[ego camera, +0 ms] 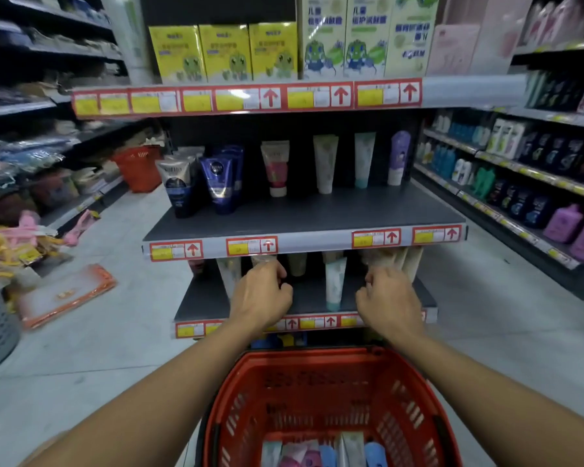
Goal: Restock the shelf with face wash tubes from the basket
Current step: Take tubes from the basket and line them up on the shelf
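1. Both hands are up at the lower shelf (304,298), reaching under the price strip of the middle shelf (304,214).
2. Left hand (262,294) has its fingers curled in close around the foot of a pale tube (229,274), or just beside it; the view is too blurred to say whether it grips anything.
3. Right hand (390,298) sits at the cluster of tubes (402,259) on the right end, fingers bent and narrow; again I cannot tell if one is held.
4. Between the hands, a white and teal tube (335,281) stands upright on its cap, touched by neither hand.
5. Down front, the red basket (317,375) is mostly bare, with a small pile of face wash tubes (324,451) lying at its near end.
6. Judging progress: the lower shelf carries several tubes with gaps between them, and the middle shelf shows a sparse row with plenty of bare board.
7. So it looks well under way but not finished, since the basket's remaining tubes need placing.
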Demonstrator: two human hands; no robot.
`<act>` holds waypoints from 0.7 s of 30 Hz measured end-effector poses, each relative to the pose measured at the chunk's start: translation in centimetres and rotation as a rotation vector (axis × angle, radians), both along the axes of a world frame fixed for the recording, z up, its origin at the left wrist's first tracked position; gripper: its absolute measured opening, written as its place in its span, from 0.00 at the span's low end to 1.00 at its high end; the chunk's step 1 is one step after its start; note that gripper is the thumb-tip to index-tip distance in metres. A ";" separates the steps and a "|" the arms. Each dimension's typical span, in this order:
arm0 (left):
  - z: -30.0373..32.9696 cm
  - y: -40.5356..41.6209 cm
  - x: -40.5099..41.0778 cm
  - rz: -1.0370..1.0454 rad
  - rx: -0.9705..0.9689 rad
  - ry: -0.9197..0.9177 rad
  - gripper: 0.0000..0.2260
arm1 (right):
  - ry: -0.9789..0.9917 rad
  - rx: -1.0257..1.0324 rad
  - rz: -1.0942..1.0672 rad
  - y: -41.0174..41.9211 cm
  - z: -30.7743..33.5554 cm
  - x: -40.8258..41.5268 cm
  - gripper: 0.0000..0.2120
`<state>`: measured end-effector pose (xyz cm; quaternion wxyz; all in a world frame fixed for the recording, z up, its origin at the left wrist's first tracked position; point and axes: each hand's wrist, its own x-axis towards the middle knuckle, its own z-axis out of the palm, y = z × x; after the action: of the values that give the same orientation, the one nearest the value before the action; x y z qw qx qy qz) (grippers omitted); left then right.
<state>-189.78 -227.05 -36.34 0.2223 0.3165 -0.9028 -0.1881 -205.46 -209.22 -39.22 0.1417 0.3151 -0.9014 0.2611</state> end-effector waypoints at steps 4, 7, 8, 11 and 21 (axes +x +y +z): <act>-3.7 1.1 0.4 -0.017 0.079 -0.080 0.08 | -0.065 0.081 0.008 1.4 -4.4 0.7 0.05; -6.6 2.1 0.6 -0.014 0.129 -0.165 0.06 | -0.151 0.136 0.001 2.4 -8.2 1.5 0.05; -7.7 2.3 0.7 -0.020 0.144 -0.190 0.06 | -0.166 0.168 -0.010 2.7 -9.2 1.9 0.05; -10.9 2.8 0.8 -0.047 0.182 -0.267 0.07 | -0.209 0.255 -0.014 3.5 -12.6 2.5 0.08; -20.4 3.2 1.5 -0.019 0.389 -0.478 0.09 | -0.428 0.420 -0.004 4.5 -21.8 3.1 0.12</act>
<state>-188.30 -223.87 -56.72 -0.0630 0.3800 -0.8795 -0.2796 -202.33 -204.68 -60.99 -0.1191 0.2735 -0.9457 0.1292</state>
